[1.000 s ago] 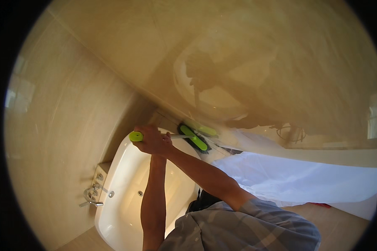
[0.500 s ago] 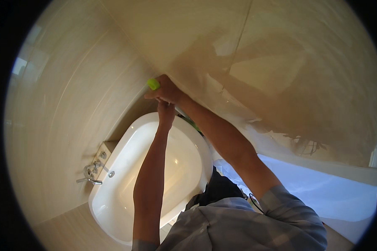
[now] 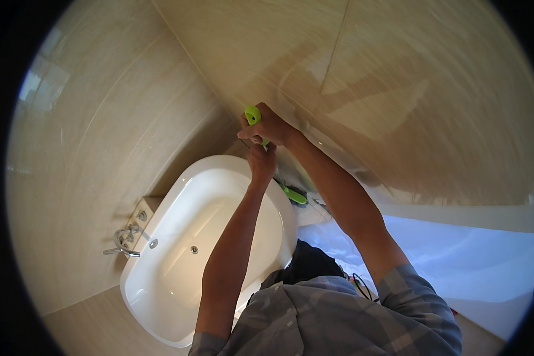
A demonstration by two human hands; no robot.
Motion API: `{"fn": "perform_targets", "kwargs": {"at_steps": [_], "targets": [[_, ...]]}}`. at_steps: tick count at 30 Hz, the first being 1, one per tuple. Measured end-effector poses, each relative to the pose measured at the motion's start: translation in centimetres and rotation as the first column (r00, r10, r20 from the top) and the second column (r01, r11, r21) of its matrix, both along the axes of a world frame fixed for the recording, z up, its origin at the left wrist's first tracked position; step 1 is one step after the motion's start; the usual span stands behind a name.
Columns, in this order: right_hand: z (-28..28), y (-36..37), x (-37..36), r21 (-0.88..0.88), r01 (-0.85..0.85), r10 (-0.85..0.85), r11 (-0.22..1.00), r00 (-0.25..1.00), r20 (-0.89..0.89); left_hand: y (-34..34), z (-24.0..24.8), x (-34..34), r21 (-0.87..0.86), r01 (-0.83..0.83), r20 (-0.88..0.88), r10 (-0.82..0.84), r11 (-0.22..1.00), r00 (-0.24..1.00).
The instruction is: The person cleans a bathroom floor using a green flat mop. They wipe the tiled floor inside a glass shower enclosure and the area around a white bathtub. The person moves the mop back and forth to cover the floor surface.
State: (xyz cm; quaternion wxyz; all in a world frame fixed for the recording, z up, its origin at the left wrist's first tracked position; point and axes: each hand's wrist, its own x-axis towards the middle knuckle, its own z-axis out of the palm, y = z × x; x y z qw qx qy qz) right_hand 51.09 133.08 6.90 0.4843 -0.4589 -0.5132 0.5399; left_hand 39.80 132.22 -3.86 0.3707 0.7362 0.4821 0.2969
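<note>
Both hands are closed around a long-handled scrub brush (image 3: 293, 196) with a bright green grip end and a green head edged with dark bristles. My right hand (image 3: 272, 127) wraps the green grip at the top. Just below it, my left hand (image 3: 261, 161) grips the same handle. The brush head shows low down, beside the rounded end of the white bathtub (image 3: 288, 222) and close to the wall. Most of the shaft between my hands and the head is hidden.
Beige tiled walls (image 3: 178, 118) meet in a corner beyond my hands. A chrome tap (image 3: 124, 242) is mounted at the tub's left side. White-blue sheeting or a bright pale surface (image 3: 445, 255) spreads at the right. Dark cloth (image 3: 308, 261) and a black cord (image 3: 362, 286) are near my body.
Both hands and the green grip have shifted to the right in view. The green brush head, mostly covered by my right arm before, now shows beside the tub. The view has shifted slightly.
</note>
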Motion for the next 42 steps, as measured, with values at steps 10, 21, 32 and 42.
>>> {"fn": "perform_targets", "kwargs": {"at_steps": [10,21,32,42], "targets": [[-1.3,-3.2,-0.9,-0.152,0.051,-0.055,0.987,0.998,-0.026,-6.3,-0.5,0.0,-0.202,-0.011,0.039,0.02,0.979,0.999],[-3.3,-3.1,-3.0,0.098,0.452,-0.462,0.887,0.873,0.154,-4.9,-0.7,-1.7,-0.053,0.11,0.129,-0.102,0.993,0.986],[-0.7,0.1,-7.0,0.422,0.366,-0.478,0.829,0.856,0.198,1.8,-1.5,-4.3,0.039,-0.082,0.195,0.073,0.996,0.978],[-1.7,-0.2,-6.5,0.192,0.444,-0.479,0.875,0.743,0.468,-1.6,-1.8,-3.8,-0.026,0.051,0.158,-0.047,0.998,0.986]]}}
